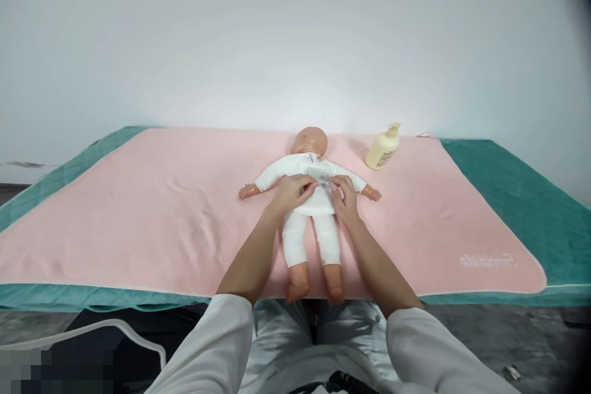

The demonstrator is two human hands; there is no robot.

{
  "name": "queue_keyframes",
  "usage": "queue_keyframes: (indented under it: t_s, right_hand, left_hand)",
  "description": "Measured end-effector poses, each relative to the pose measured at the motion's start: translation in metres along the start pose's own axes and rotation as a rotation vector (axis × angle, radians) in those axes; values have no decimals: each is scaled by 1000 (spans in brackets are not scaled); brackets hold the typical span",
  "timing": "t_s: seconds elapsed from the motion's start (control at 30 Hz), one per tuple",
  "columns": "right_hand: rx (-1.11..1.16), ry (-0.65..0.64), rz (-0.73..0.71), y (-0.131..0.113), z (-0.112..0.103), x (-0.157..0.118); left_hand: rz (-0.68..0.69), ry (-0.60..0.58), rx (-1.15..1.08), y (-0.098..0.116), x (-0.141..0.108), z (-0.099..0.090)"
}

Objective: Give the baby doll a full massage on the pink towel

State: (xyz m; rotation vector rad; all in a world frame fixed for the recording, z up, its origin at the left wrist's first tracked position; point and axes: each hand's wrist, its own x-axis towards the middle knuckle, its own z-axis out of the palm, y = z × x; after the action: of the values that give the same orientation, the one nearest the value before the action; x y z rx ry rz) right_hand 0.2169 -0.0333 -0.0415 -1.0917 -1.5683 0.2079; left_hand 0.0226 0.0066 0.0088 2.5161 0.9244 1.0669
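Doll (319, 204) lying on pink mat (138, 215) — left hand (294, 192) and right hand (344, 194) at doll's torso, fingers curled, can't tell if gripping clear piece (319, 175) there — pump bottle (383, 151) right of doll's head

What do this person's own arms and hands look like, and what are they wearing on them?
The left hand and right hand are ordinary human hands, without gloves. Loose, plain whitish short sleeves leave the forearms uncovered. No watch or bracelet shows; whether there are rings, I cannot tell.
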Motion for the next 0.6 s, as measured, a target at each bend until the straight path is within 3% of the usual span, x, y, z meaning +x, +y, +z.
queue_keyframes:
  t_s: [0.17,0.37,0.6]
  right_hand:
    - [30,-87,-34,-8,-5,-17]
    - [11,-160,-74,-7,-5,-16]
    - [17,-203,-53,-5,-3,-13]
  left_hand:
    - [27,-2,14,6,-2,1]
    - [8,17,24,8,-10,-1]
    - [-55,-97,-13,9,-8,-4]
